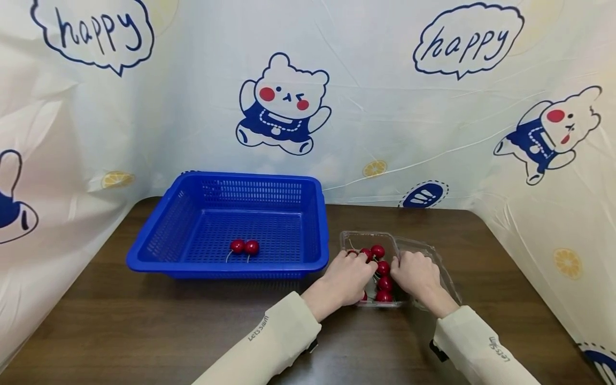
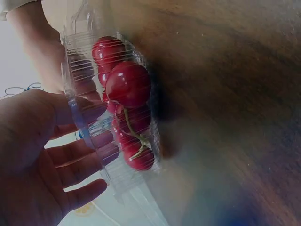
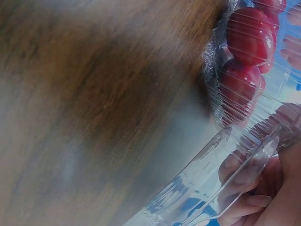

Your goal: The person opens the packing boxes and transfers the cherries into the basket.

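Head view: nearest me, my cream sleeves [image 1: 250,347], matte cloth w/ dark lettering, turned back into thick cuffs, extend over the brown table [image 1: 144,331], smooth top w/ streaky wood grain. Next, my L hand [image 1: 347,278] dips over the rim of the clear box [image 1: 368,233], fingers loosely spread, thumb apart from them, tips down by the cherries [image 1: 383,283]; can't tell if any is touched. My R hand [image 1: 417,274] grips the box's R edge, thumb & fingers curled on thin plastic, beside the clear lid [image 1: 446,271], lying out to the R. Box = rect., shiny, see-through, ribbed walls per wrist cams. Cherries in it: round, glossy, deep red, bunched btwn my hands. Farther L, the blue basket [image 1: 226,267]: rigid plastic, rect., flared sides, slotted walls, gridded floor, w/ 2 more cherries [image 1: 252,247] side by side near its front wall, stems toward me. Farthest, the pale cloth [image 1: 375,107], creased, printed w/ navy-clad bears [image 1: 276,125] & citrus slices [image 1: 375,168].
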The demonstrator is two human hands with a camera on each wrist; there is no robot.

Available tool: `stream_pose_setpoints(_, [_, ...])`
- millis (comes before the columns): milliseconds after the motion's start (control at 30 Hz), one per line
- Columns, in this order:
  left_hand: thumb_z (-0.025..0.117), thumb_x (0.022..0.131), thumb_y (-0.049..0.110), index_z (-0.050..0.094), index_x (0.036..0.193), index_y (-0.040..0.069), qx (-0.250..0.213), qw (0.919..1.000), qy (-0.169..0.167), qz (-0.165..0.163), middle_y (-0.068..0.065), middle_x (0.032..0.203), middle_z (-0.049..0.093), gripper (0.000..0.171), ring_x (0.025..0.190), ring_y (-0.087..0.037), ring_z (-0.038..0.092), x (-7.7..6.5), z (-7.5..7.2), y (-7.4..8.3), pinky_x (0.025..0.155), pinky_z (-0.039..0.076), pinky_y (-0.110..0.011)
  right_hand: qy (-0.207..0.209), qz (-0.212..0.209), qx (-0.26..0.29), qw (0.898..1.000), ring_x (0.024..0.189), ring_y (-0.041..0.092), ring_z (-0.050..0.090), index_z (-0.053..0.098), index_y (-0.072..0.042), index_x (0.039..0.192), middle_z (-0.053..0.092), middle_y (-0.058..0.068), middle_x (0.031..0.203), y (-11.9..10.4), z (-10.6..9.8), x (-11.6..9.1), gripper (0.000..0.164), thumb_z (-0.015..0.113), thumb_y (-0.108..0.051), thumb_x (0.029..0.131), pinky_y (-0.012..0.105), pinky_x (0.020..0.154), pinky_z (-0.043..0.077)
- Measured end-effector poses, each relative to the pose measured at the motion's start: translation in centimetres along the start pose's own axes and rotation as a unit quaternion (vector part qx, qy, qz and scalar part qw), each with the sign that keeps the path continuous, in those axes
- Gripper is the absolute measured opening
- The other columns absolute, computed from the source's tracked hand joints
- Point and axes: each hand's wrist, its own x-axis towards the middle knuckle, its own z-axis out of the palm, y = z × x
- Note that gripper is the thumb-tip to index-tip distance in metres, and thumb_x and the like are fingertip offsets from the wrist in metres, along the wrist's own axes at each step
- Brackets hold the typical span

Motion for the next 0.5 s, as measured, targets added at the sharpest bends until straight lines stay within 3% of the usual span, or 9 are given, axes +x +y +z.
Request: stream_pose_setpoints(500, [0.071,0.082,0.023,0.069,0.115,0.019,-0.002,1.0,-0.006,-0.002,-0.005,0.112,0.071,0.033,0.098,-0.022,0.065,0.75,0.75,0.49,0.094,0.051,-0.04,0.0,0.002,-0.008,1.0,0.05,0.03,0.053,0.054,-0.009,0.058,0.059,0.012,0.055,-0.02,-0.16,0.11,0.037,0.05,-0.024,0.092,0.04,0.04,0.042])
